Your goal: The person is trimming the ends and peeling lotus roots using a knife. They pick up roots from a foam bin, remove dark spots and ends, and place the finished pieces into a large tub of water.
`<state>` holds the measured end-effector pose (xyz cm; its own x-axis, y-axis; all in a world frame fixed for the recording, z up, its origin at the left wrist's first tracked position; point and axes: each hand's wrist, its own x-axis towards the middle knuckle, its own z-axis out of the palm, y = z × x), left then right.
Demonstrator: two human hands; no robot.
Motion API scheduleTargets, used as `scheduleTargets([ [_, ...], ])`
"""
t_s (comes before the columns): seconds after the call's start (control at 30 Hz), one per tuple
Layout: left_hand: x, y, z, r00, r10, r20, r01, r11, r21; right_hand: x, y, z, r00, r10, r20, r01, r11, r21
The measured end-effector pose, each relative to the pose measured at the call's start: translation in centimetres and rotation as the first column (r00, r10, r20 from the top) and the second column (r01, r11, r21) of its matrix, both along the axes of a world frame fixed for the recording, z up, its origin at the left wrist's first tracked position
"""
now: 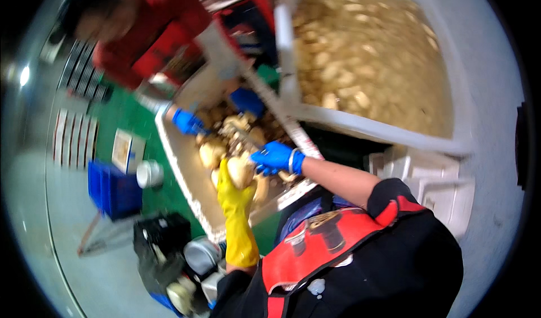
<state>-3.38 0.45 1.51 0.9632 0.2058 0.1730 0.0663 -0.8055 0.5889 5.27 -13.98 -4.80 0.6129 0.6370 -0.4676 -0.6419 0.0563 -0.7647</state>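
Note:
In a yellow rubber glove, my left hand [233,195] grips a pale, rounded piece of food [240,172] over the near part of a worn white trough [181,178]. My right hand [272,158], gloved in blue, is just to the right of that piece. Its fingers are closed around a narrow tool, apparently a knife [247,137], whose long greyish part points away from me. Blur obscures its exact shape. More pale pieces [211,153] and dark brown scraps [224,111] lie in the trough below and beyond my hands.
Across the trough, a co-worker's blue-gloved hand [188,121] reaches in from the left. A large white vat [363,121] of cloudy water and pale pieces stands at upper right. White bins [444,195] are at right; a blue crate [112,189] and white bucket [150,174] at left.

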Motion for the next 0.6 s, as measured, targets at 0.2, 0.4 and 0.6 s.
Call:
scheduleTargets([
  [0.2,3.6,-6.5,1.7,0.868,-0.475,0.142,0.388,0.830,0.401,0.2,-6.1,2.0,0.913,-0.210,0.349,0.170,0.975,0.142],
  [0.4,7.7,-10.7,3.0,0.818,-0.544,0.187,0.448,0.806,0.386,2.9,-19.3,0.2,0.583,-0.812,0.023,0.739,0.542,0.400],
  [0.6,5.5,-0.7,-6.6,0.985,-0.170,-0.042,0.175,0.964,0.199,4.3,-38.9,-17.2,0.468,-0.857,0.213,0.883,0.445,-0.149],
])
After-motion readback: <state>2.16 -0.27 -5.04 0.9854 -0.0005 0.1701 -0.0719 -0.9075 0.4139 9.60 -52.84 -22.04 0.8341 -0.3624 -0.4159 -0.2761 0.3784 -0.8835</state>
